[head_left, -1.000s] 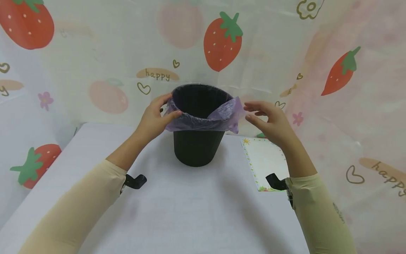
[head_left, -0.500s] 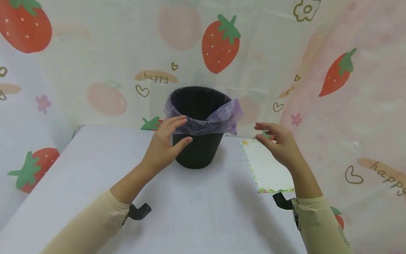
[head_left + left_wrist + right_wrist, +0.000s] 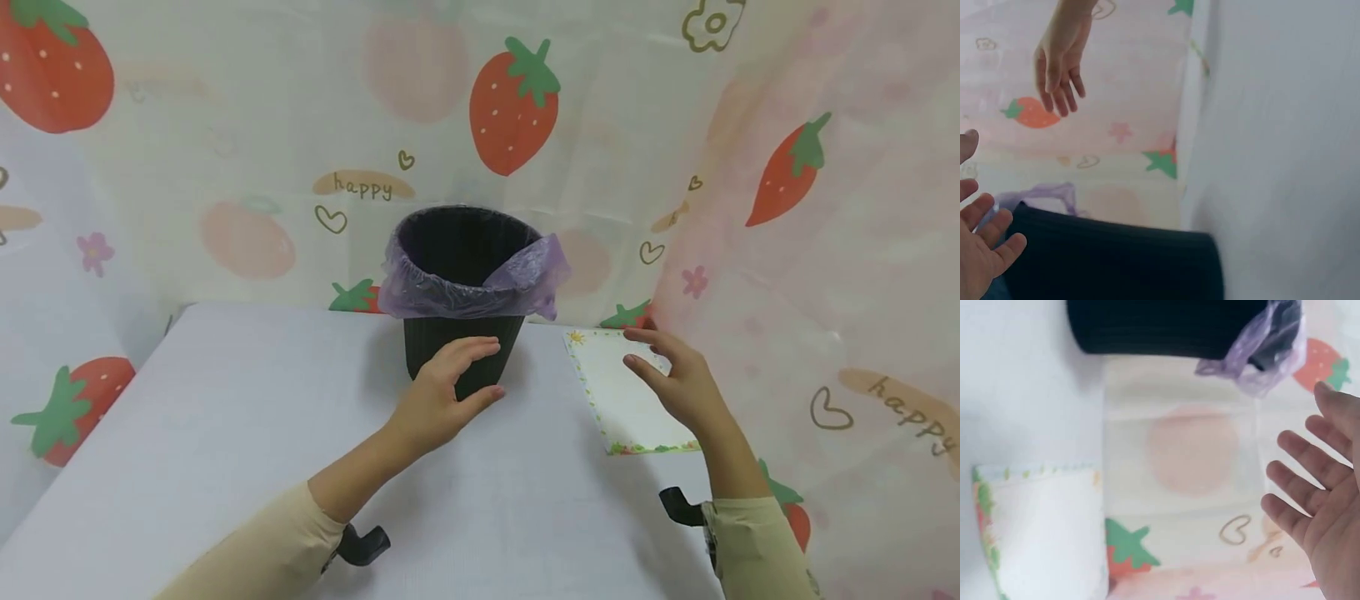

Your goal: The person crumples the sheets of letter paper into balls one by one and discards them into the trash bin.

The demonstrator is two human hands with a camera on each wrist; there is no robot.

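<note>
A black trash can stands upright at the back of the white table, with a purple trash bag lining it and folded down over its rim. On the right side the bag's edge sticks out loosely. My left hand hovers in front of the can, fingers relaxed and holding nothing, and overlaps the can's lower part in the head view. Over the right side of the table is my right hand, also relaxed and with nothing in it. Both wrist views show the fingers apart from the can.
A sheet of paper with a colourful printed border lies flat on the table at the right, partly under the right hand in view. A strawberry-printed curtain hangs behind and along both sides.
My left hand has let go of the bag's rim and come down and right, to before the can. My right hand has moved down and right, away from the bag. The can stays put.
</note>
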